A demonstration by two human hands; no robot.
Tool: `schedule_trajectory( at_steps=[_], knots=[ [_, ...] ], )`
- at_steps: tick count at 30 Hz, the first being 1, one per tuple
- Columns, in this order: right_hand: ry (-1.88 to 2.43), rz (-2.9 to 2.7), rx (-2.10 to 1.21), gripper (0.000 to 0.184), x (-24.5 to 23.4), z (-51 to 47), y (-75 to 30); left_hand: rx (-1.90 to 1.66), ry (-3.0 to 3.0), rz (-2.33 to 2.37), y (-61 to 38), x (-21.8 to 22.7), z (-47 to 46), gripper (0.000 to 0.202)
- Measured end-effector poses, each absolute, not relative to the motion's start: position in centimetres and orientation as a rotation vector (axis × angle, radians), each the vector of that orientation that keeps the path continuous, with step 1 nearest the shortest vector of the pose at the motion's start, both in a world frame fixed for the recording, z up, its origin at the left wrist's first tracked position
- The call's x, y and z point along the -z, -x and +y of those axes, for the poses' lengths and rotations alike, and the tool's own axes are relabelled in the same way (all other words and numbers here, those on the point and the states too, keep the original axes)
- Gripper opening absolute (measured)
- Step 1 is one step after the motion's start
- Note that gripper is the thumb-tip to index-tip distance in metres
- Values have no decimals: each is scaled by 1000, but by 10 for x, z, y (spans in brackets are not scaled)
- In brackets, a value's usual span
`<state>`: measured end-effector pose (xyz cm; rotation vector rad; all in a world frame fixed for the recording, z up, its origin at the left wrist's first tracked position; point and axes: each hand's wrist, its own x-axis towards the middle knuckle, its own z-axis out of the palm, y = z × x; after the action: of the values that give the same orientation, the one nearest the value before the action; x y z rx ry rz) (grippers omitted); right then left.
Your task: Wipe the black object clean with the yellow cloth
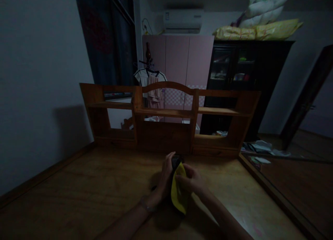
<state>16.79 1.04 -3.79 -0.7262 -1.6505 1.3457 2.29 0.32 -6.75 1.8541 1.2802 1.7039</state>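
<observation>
In the middle of the wooden surface, a dark object (176,161) stands between my hands; its kind is hard to make out in the dim light. My left hand (165,172) lies along its left side, fingers reaching up to its top edge, the thumb hidden. My right hand (191,179) pinches a yellow cloth (179,195) with a dark edge between thumb and fingers. The cloth hangs down against the right side of the dark object and covers much of it. A small dark tip (154,188) pokes out left of my left wrist.
A wooden shelf unit (166,112) borders the far side of the wooden surface (109,184). A white wall (39,76) rises at the left. A raised wooden edge (270,195) runs along the right. Beyond stand a pink wardrobe (177,59) and a dark cabinet (249,80).
</observation>
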Motion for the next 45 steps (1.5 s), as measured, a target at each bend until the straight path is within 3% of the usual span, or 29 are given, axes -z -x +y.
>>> schedule_trajectory(
  at_steps=[6, 11, 17, 21, 25, 28, 34, 39, 45],
  knots=[
    [863, -2225, -559, 22, 28, 4, -175, -1702, -1704, 1189, -19, 76, 17, 46],
    [770, -2454, -5, 44, 28, 3, -179, -1650, -1711, 1290, -20, 79, 24, 49],
    [731, -2495, 210, 64, 40, 15, -185, -1639, -1826, 1245, -27, 72, 21, 76],
    [736, -2495, 205, 67, 41, 19, -186, -1662, -1799, 1305, -27, 73, 21, 77],
    [727, -2471, 106, 64, 35, 14, -183, -1707, -1792, 1337, -29, 74, 20, 76],
    [687, -2441, -44, 58, 34, 10, -180, -1767, -1789, 1378, -29, 74, 20, 64],
    [796, -2191, -592, 17, 42, 12, -172, -1751, -1787, 1371, -25, 76, 20, 47],
    [683, -1692, -1413, 20, 41, 10, -175, -1703, -1893, 1345, -25, 69, 11, 47],
    [499, -1284, -1783, 18, 38, 14, -176, -1641, -1936, 1315, -25, 70, 14, 48]
  ],
)
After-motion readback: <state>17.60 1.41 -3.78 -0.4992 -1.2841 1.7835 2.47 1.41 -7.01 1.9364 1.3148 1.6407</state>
